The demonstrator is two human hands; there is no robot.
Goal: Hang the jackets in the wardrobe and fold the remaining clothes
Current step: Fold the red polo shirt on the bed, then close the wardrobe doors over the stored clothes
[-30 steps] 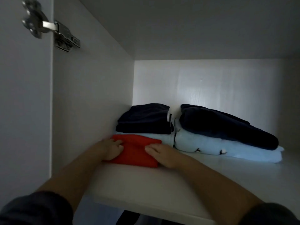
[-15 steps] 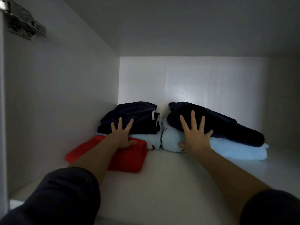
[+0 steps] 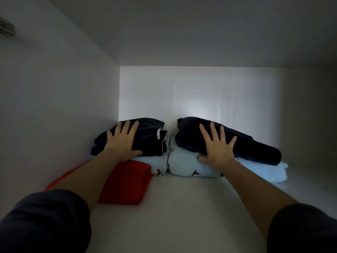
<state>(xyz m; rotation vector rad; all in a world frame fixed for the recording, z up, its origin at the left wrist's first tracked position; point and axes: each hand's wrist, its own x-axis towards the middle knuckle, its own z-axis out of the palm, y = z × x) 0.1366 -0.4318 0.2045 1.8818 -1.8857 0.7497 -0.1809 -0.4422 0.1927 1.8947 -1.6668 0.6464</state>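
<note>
Two stacks of folded clothes stand at the back of a white wardrobe shelf point(image 3: 182, 212). The left stack is a dark navy garment point(image 3: 147, 137) on a pale blue one point(image 3: 155, 164). My left hand point(image 3: 122, 141) lies flat on it, fingers spread. The right stack is a dark navy garment point(image 3: 255, 147) over a pale blue printed one point(image 3: 186, 165). My right hand point(image 3: 217, 145) presses flat on its front, fingers apart. A folded red garment point(image 3: 127, 181) lies in front of the left stack, partly under my left forearm.
The white side wall point(image 3: 63, 115) runs close along the left, with a door hinge point(image 3: 6, 28) at the upper left. The back panel point(image 3: 200, 92) sits right behind the stacks. Bare shelf extends to the right of the stacks.
Both hands left the red garment and moved back onto the two stacks, ending higher on the navy garments. The view has come closer into the shelf.
</note>
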